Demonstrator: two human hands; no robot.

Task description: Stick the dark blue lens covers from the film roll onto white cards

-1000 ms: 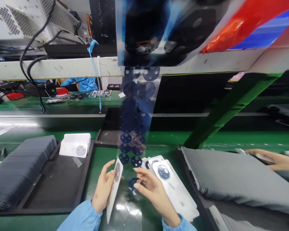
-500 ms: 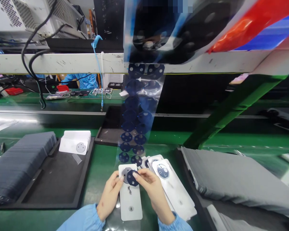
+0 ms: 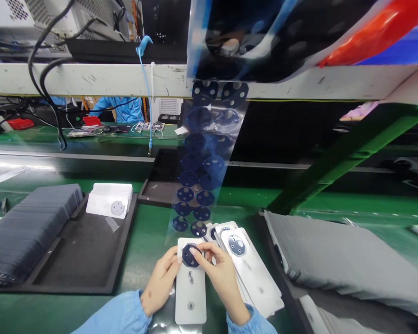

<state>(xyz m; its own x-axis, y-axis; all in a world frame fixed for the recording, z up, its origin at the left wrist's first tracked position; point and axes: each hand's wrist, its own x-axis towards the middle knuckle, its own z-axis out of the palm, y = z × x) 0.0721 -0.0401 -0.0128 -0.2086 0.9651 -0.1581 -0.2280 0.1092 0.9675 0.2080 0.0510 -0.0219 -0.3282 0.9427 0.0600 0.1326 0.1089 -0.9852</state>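
White panel, near centre: left hand pinches its left edge; right hand, fingers nearly closed, holds dark disc over its far end (disc partly covered; contact unclear).

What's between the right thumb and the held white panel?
The head view shows the dark disc there, with the right hand on top and the white panel beneath.

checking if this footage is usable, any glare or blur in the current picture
Head view: shiny highlights cross the upper part of the film strip; bright glare whitens the far left; the red plastic at upper right looks soft; dark markings on the white card look clearer.
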